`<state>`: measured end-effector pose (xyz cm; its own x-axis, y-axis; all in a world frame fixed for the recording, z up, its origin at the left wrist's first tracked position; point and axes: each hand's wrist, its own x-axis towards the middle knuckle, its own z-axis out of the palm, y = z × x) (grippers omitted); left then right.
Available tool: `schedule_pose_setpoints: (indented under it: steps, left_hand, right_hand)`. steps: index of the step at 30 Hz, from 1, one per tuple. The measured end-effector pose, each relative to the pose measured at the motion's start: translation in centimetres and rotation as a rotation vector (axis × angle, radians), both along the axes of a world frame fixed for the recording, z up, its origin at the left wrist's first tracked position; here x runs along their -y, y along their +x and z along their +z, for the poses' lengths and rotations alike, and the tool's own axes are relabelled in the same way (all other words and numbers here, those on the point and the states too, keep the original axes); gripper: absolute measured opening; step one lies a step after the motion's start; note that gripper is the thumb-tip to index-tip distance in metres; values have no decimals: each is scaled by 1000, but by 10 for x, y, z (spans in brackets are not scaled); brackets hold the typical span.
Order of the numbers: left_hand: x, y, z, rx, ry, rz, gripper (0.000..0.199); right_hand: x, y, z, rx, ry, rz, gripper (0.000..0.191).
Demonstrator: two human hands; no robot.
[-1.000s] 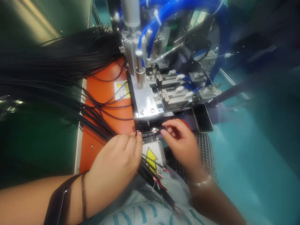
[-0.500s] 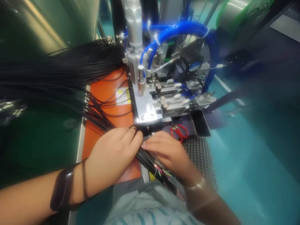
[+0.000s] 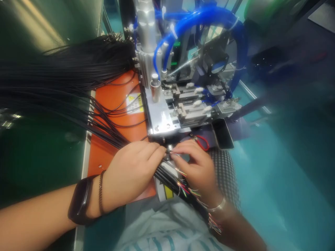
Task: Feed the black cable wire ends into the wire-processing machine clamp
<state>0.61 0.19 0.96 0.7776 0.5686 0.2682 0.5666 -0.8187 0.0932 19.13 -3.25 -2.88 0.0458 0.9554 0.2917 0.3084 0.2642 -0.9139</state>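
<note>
My left hand (image 3: 136, 169) is closed, its thumb and fingertips on a black cable just in front of the machine's lower edge. Under that hand runs a bundle of black cables (image 3: 167, 178), with stripped ends showing thin coloured wires (image 3: 183, 189). My right hand (image 3: 201, 170) pinches at the end of a cable beside a small metal part (image 3: 170, 147), thumb and forefinger nearly meeting my left fingertips. Fine wires stick out by the right fingers. The exact grip point is partly hidden.
A metal machine (image 3: 163, 118) with thick blue hoses (image 3: 209, 15) stands on an orange base (image 3: 104, 153). Many long black cables (image 3: 65, 76) spread to the left. Red-handled snips (image 3: 204, 143) and a phone (image 3: 223, 134) lie to the right. A checked seat (image 3: 226, 170) is below.
My right hand has turned and opened a gap between thumb and palm, its fingertips now pinching near the metal part. My left fingertips have shifted slightly right.
</note>
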Motion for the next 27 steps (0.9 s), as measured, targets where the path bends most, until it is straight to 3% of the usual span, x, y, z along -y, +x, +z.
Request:
schedule_pose_setpoints:
  steps: [5,10,15,27]
  left_hand:
    - [0,4,0,34,37,97,13]
    - [-1,3,0,65,74,98,10]
    - [1,1,2,44,95,103,14]
    - [1,-1,1,9,73,13,17]
  right_hand:
    - [6,0,9,63,89,-95,21]
    - [5,-5,13,170,28,106,12]
    - [1,-10,14,42,-104,-150,6]
    - [-5,-10,18,256,61,47,14]
